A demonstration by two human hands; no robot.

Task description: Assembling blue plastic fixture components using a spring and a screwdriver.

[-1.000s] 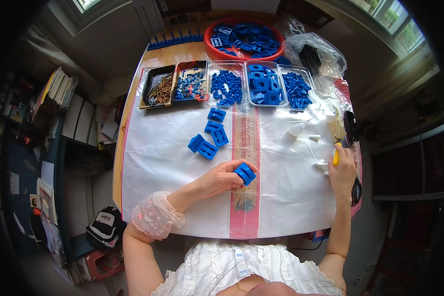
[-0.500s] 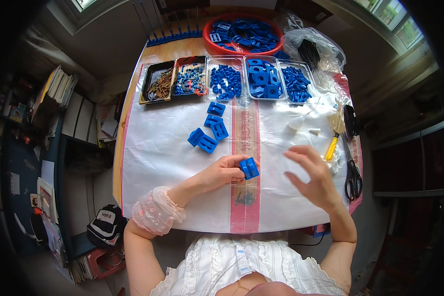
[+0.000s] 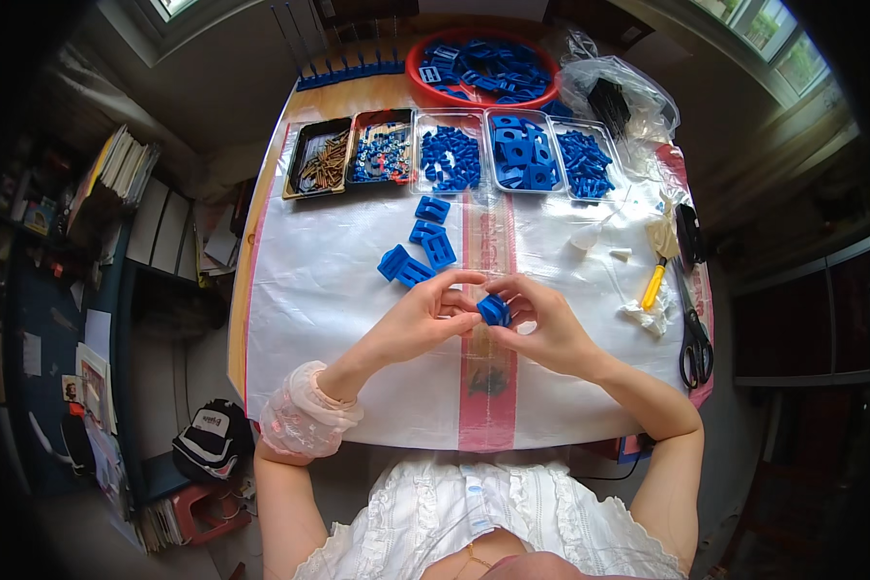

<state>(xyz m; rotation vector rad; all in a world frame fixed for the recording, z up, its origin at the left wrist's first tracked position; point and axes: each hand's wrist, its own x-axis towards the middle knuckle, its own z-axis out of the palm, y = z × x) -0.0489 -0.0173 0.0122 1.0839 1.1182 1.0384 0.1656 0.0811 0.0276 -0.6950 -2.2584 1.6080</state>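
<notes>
Over the middle of the table, a small blue plastic block (image 3: 494, 310) sits between my two hands. My left hand (image 3: 440, 307) has its fingers closed on the block's left side. From the right, my right hand (image 3: 543, 324) curls its thumb and fingers round the same block. Exact fingertip contact is partly hidden. Just beyond my left hand lie several similar blue plastic blocks (image 3: 438, 248) in a loose row, some slotted. Farther back stand clear trays of blue parts, one with larger holed blue pieces (image 3: 522, 150).
Black trays with brown screws (image 3: 325, 162) and small mixed hardware (image 3: 382, 153) stand back left. A red basin (image 3: 416, 79) of blue parts is behind. On the right lie black scissors (image 3: 694, 353), a yellow-handled tool (image 3: 653, 287) and a plastic bag (image 3: 648, 92).
My right hand has moved left and closed on the blue block beside my left hand. The block has turned and been raised slightly. The head view has shifted a little.
</notes>
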